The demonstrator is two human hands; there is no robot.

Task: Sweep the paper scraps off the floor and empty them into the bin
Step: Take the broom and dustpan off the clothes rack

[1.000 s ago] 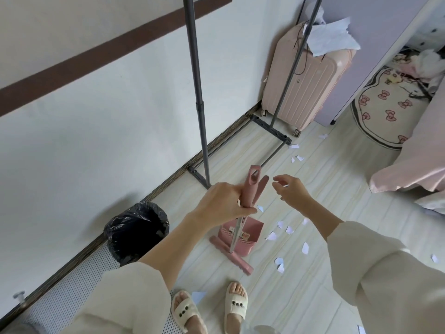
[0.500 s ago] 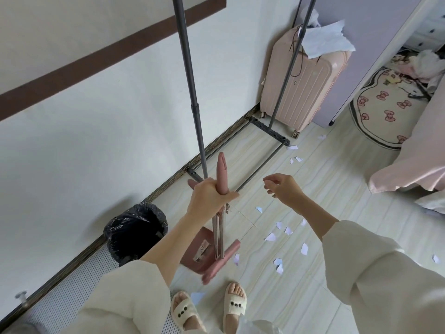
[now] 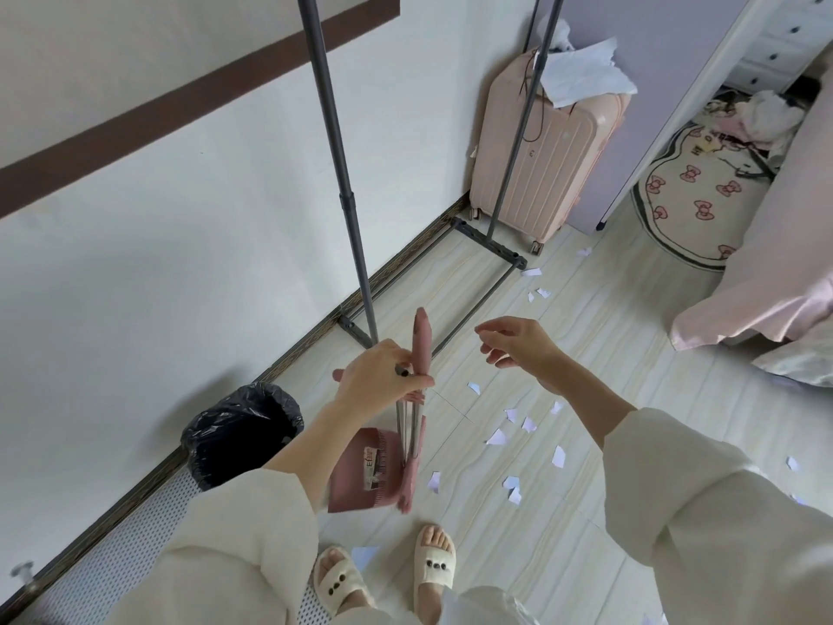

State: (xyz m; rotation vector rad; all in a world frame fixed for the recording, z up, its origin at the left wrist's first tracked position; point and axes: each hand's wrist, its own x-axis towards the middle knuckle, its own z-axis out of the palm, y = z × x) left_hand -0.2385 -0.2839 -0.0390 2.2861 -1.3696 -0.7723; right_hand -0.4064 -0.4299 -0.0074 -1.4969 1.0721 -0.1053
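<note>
Since half a second ago the pink dustpan (image 3: pixel 360 471) has swung further round, so its labelled face now turns up toward the camera, and the right hand (image 3: pixel 518 347) has loosened from a half-curl into spread fingers. The broom (image 3: pixel 412 466) and dustpan hang together above the floor, their pink handle tops (image 3: pixel 421 340) and thin metal shafts side by side, gripped in the left hand (image 3: pixel 383 376), whose fingers and thumb curl round both just below the tops. The broom head points down, just in front of the feet in cream slippers (image 3: pixel 435 563). The right hand hovers apart from the handles, fingers relaxed, holding nothing.

White paper scraps (image 3: pixel 498 437) lie scattered over the pale tiled floor (image 3: pixel 586 354) to the right of the dustpan, with more toward the suitcase. A bin (image 3: pixel 243 428) lined with a black bag stands against the wall, left of the dustpan. Grey clothes-rack poles (image 3: pixel 340 173) rise by the wall; a pink suitcase (image 3: pixel 541 151) with paper on top stands in the corner, and a bow-patterned rug (image 3: pixel 694 205) lies beyond.
</note>
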